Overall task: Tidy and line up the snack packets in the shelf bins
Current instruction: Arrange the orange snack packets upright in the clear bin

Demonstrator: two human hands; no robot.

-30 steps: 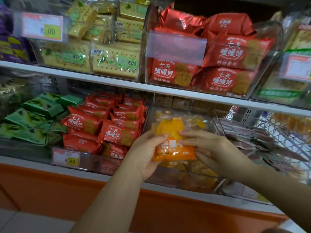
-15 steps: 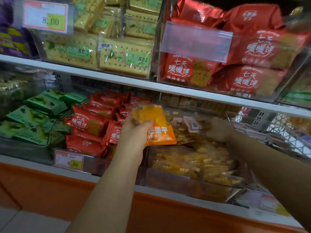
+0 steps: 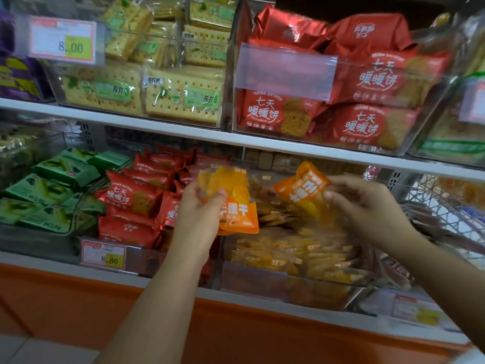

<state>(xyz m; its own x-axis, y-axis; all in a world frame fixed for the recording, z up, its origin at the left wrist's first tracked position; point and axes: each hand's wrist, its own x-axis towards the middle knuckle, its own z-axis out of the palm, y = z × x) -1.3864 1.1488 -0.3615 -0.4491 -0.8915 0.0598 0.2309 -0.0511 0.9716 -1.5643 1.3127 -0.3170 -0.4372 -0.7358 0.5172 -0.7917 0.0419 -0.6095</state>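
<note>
- Progress, as judged: early; packets (image 3: 294, 256) in bin (image 3: 262, 281) lie jumbled, none lined up.
- Left hand (image 3: 199, 206) grips first packet (image 3: 233, 206) at bin's left edge.
- Right hand (image 3: 367, 203) pinches second packet (image 3: 301, 190), tilted, over bin.
- Remaining: place both, straighten rest.

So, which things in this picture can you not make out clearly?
Head view, the only one:
- Tilted packet in the right hand: motion blur, print unreadable.
- Price tag at lower right: blurred, number illegible.
- Purple packets: cut off by the left edge.
- Brown boxes at the back: too dark in the shadow under the upper shelf.
</note>
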